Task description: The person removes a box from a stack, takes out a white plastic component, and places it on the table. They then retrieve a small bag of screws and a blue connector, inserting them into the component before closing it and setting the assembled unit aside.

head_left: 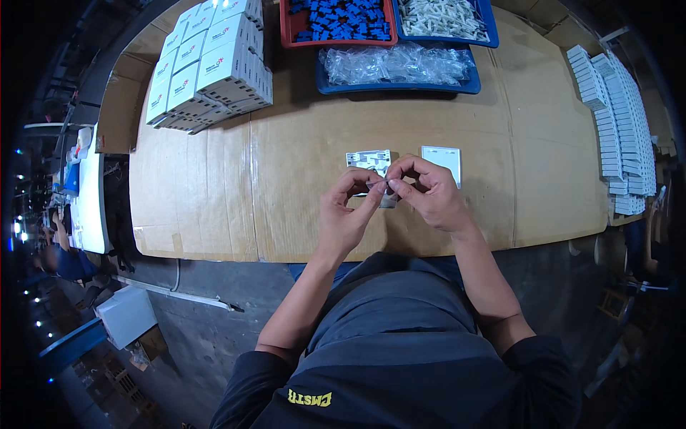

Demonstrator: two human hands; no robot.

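My left hand (346,212) and my right hand (434,198) meet over the table, thumbs and forefingers pinched together. Between the fingertips is a small dark thing, too small and too covered to name. Just behind the hands a white moulded plastic housing (368,159) with recesses lies on the cardboard, partly hidden by my fingers. A flat white rectangular panel with a raised rim (451,161) rests to its right, behind my right hand and partly covered by it.
Cardboard (300,143) covers the table. White box-shaped units (193,68) stand stacked at back left; thin white pieces (625,121) are piled at far right. At the back are a red tray (287,28) of blue parts and blue trays (400,89) of clear bags and white parts.
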